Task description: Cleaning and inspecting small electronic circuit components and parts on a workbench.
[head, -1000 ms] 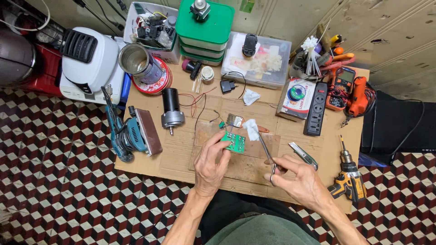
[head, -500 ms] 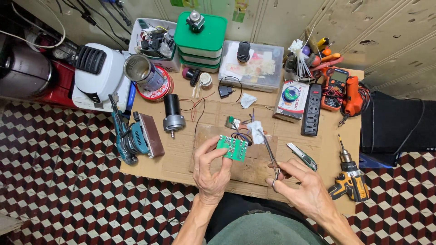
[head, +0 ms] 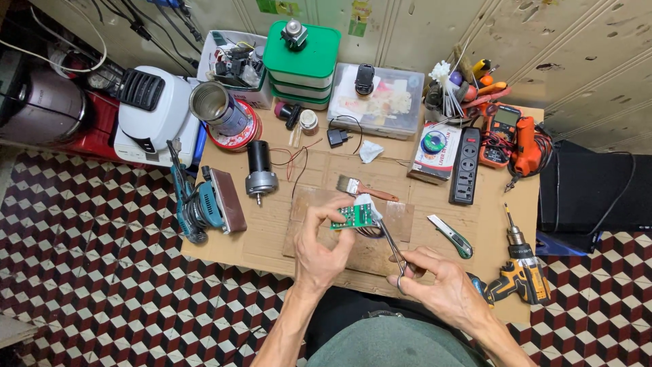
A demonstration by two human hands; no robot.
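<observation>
Green circuit board (head: pixel 354 217), light, stiff and fragile, is being pinched by its edges in the left hand (head: pixel 324 248) at centre frame; the right hand (head: pixel 438 289) is squeezing thin metal tweezers (head: pixel 390 242) against it.

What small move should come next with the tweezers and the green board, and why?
Probably a slight push of the tweezers so the white wad at their tips wipes along the board. The left hand holds the board lifted above the cardboard, the right hand pinches the tweezers, and their tips already meet the board's edge.
</observation>
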